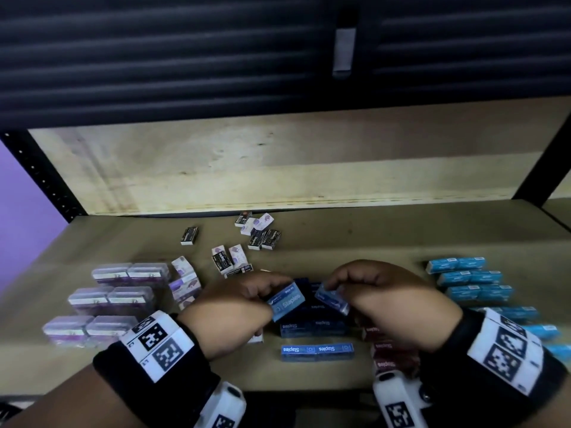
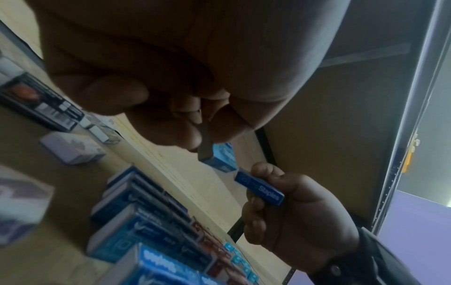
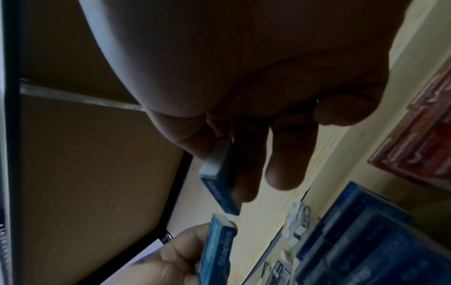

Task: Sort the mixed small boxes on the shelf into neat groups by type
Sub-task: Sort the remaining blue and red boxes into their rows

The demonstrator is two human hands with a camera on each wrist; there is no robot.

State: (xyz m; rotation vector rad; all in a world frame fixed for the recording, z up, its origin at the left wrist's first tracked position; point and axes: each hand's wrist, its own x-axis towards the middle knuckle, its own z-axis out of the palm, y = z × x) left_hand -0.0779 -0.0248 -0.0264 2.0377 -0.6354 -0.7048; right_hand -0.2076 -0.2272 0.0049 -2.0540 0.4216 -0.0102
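Head view: the left hand [image 1: 238, 299] pinches a blue Staples box [image 1: 287, 301] and the right hand [image 1: 380, 291] pinches a second blue Staples box [image 1: 332, 299], both lifted above the wooden shelf [image 1: 340, 239]. Directly below and in front of them lie the blue Staples rows [image 1: 316, 350]. Purple boxes [image 1: 108, 298] are grouped at left, light-blue boxes [image 1: 469, 279] at right, red boxes [image 1: 389, 350] under the right wrist. An unsorted cluster [image 1: 247, 242] of black and lilac boxes remains at the back.

Left wrist view: thumb and fingers grip the box by a narrow end; the other hand opposite holds its blue box [image 2: 260, 190] by the sides.

Right wrist view: thumb and forefinger clamp the box [image 3: 220, 181] on its end, with the remaining fingers hanging loose; the two boxes nearly meet corner to corner.

Step in hand, as judged: placing the blue type. The next move calls for turning both boxes flat, aligning them with the existing blue rows, setting them down, then returning to the back cluster
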